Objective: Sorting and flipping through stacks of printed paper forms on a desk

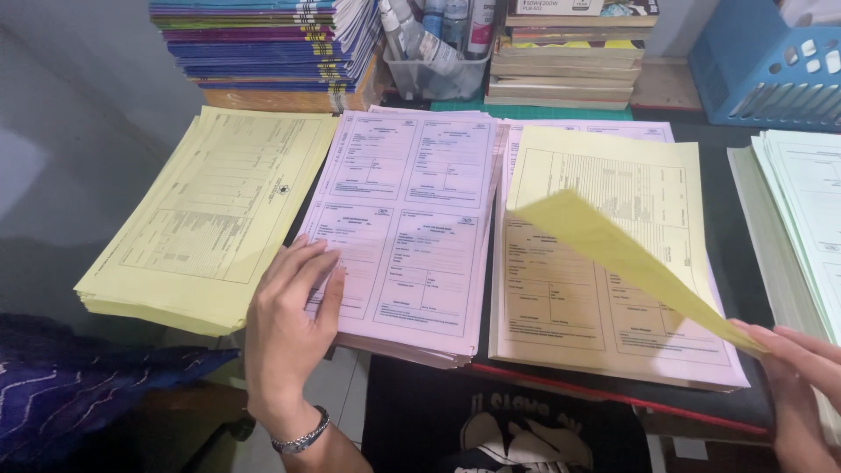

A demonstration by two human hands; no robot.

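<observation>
Yellow sheet (613, 254), a single printed form, hangs in the air over the right-hand stack of forms (561, 324), bowed along its length and drooping toward the far left while its near right corner is pinched in the right hand (802, 377). It looks very light, thin and limp, apt to flop, crease or slide off a neighbour if gripped carelessly; a corner or edge seems the sensible place to take it, with thumb on one face and fingers on the other. The right fingers (788, 342) are nearly closed, lying long and flat against the corner, with the paper caught between them and the thumb, which is mostly hidden. The left hand (289, 324) rests on the near left corner of the middle pink stack (407, 219), fingers (302, 263) slightly spread and gently curved, pressing or lifting the top sheets' edge; it grips nothing that can be seen. Further left lies a thick yellow stack (210, 210), and a pale green stack (802, 210) sits at the right edge of the worktop (727, 254).
</observation>
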